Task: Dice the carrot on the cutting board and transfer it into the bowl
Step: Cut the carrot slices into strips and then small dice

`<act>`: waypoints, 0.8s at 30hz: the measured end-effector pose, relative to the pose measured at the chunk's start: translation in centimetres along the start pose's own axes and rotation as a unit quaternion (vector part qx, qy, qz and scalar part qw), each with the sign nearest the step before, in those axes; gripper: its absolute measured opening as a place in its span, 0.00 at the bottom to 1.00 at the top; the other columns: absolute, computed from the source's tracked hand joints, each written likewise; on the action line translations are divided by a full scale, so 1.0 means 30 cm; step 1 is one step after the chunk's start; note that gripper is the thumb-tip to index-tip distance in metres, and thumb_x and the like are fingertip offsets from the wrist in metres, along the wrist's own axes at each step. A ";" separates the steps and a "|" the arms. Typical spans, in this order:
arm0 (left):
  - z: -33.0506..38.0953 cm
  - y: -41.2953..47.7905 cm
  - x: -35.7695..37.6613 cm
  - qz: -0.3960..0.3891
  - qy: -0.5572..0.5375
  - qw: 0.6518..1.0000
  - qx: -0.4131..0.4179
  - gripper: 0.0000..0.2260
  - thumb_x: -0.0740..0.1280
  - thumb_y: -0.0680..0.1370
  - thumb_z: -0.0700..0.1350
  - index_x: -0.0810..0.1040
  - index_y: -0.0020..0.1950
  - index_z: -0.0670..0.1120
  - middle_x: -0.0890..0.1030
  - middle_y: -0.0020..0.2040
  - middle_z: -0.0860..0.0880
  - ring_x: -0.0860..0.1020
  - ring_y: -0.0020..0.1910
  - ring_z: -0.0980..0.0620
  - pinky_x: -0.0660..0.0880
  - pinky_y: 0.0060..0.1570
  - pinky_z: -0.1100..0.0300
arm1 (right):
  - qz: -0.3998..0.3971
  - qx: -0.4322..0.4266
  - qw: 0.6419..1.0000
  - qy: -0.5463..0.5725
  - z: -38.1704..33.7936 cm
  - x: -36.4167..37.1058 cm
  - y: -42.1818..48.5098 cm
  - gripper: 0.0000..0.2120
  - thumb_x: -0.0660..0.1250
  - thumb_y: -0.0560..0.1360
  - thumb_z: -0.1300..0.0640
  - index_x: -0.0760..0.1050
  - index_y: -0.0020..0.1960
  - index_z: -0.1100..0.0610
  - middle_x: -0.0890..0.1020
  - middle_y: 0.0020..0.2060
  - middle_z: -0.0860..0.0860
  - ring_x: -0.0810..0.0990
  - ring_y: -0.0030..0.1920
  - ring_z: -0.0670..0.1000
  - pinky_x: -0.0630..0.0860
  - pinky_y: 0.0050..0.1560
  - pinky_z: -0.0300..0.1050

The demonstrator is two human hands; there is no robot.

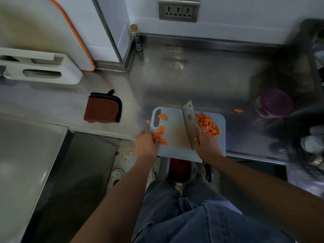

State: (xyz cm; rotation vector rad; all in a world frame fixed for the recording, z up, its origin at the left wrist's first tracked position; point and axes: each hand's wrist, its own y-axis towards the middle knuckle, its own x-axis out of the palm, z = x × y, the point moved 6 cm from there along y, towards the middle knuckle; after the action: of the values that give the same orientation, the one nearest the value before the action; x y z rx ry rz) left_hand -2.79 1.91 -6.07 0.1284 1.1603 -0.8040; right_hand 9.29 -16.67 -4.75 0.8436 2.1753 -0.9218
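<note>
1. The carrot is in two lots on the pale blue cutting board (175,132), which lies on the steel tabletop (192,81) with its near edge past the tabletop's front.
2. The diced carrot (208,126) is a heap of small bright orange cubes on the right side of the board, just right of the blade.
3. The carrot slices (159,133) are flat half-moons on the left side, some overlapping. One lies apart beside the board's handle slot, and a small piece sits just off the left edge.
4. A stray carrot piece (238,110) lies on the tabletop to the right, well apart from the board.
5. The left hand (146,142) has its fingers bent down and close together, gripping the nearest slices.
6. The right hand (206,144) has its fingers wrapped round the near end of the cleaver (190,123). The blade stands on edge between the two lots, and the black handle pokes out behind the wrist.
7. A metal bowl (192,172) with dim reddish contents sits below the board's near edge.
</note>
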 end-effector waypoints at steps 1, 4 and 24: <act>0.000 0.004 0.000 -0.001 0.001 1.000 0.000 0.07 0.68 0.77 0.43 0.77 0.53 0.42 0.78 0.49 0.45 0.78 0.48 0.46 0.76 0.50 0.52 | -0.001 0.001 1.000 -0.001 -0.001 -0.001 -0.001 0.17 0.56 0.80 0.61 0.60 0.68 0.59 0.78 0.38 0.56 0.79 0.36 0.55 0.79 0.40 0.58; 0.008 0.012 -0.003 -0.005 -0.015 1.000 -0.006 0.05 0.69 0.77 0.44 0.75 0.49 0.44 0.77 0.46 0.47 0.77 0.46 0.48 0.74 0.46 0.55 | 0.000 -0.001 1.000 -0.007 -0.003 -0.004 0.000 0.15 0.56 0.80 0.60 0.61 0.66 0.59 0.78 0.37 0.56 0.79 0.35 0.55 0.79 0.39 0.59; 0.077 0.052 -0.013 -0.013 -0.249 0.968 -0.034 0.03 0.71 0.76 0.44 0.79 0.46 0.46 0.83 0.40 0.46 0.82 0.27 0.50 0.81 0.29 0.53 | -0.016 -0.012 1.000 0.020 0.001 -0.013 0.019 0.20 0.56 0.81 0.61 0.58 0.71 0.60 0.74 0.33 0.49 0.75 0.31 0.47 0.68 0.30 0.39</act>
State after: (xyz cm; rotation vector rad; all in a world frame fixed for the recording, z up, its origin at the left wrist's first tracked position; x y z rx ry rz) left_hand -0.12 2.11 -5.24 -0.1431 0.7125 -0.7625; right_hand 9.97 -16.51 -4.70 0.8248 2.2367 -0.8996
